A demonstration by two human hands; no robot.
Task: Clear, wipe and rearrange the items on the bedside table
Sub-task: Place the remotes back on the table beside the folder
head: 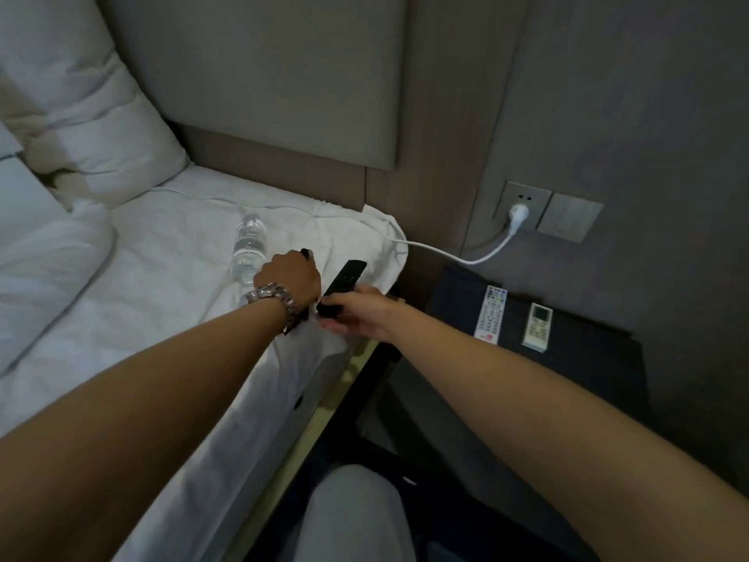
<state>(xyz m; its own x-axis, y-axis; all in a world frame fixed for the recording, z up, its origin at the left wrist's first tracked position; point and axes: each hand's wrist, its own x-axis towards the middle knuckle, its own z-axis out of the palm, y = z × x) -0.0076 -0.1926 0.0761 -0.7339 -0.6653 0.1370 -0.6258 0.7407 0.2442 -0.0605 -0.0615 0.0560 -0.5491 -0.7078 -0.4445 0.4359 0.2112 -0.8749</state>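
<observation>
Head view shows a dim room with a padded headboard [263, 75] and white bed [142, 257] beside a dark table [587, 358]. The left hand [289, 277] curls its grip round a dark object [306, 253] on the sheet; the right hand [360, 314] grips a black remote [342, 283] at the bed's edge. A water bottle [249, 247] lies on the bed. Two white remotes [491, 312] [538, 326] rest side by side on the table, below a wall socket [523, 204] with a white cable [466, 257].

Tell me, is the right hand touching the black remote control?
Touching: the head view shows the right hand with fingers pinching the near end of the black remote control.
</observation>
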